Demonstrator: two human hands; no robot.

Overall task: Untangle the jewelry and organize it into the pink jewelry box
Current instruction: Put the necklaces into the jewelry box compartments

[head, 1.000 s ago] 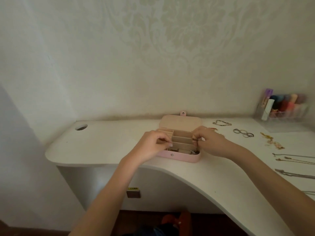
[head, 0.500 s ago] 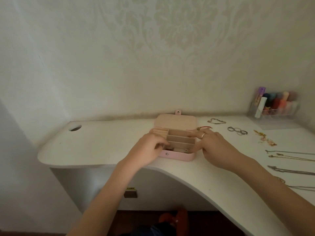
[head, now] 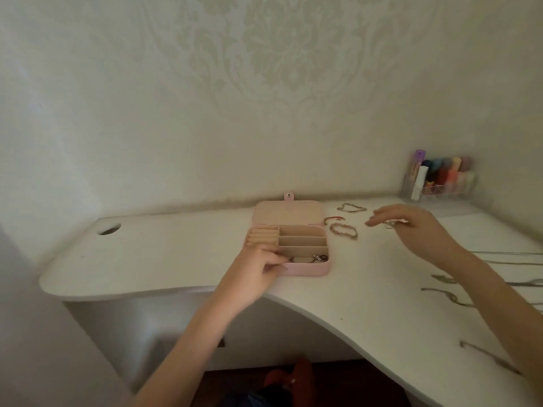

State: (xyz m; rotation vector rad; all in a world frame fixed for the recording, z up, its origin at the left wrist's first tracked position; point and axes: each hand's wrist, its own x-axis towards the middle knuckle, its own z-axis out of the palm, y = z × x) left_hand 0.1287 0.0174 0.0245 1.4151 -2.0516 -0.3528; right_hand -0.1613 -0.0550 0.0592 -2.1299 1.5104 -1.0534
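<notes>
Two hands: left hand (head: 258, 267) grip curled on pink jewelry box (head: 296, 248), long axis left-right, lid rearward; right hand (head: 411, 227) fingers apart.

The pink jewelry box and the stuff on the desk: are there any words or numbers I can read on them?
None can be read.
Pink jewelry box: plain, no writing shows.
Clear organizer in the corner: its bottles and tubes are too blurred to show any label.
Wall: only a leafy pattern, no words.

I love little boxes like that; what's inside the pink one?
The box has beige compartments. The two long ones look empty; the front one holds a few small metal pieces. The left hand covers its near-left corner.
</notes>
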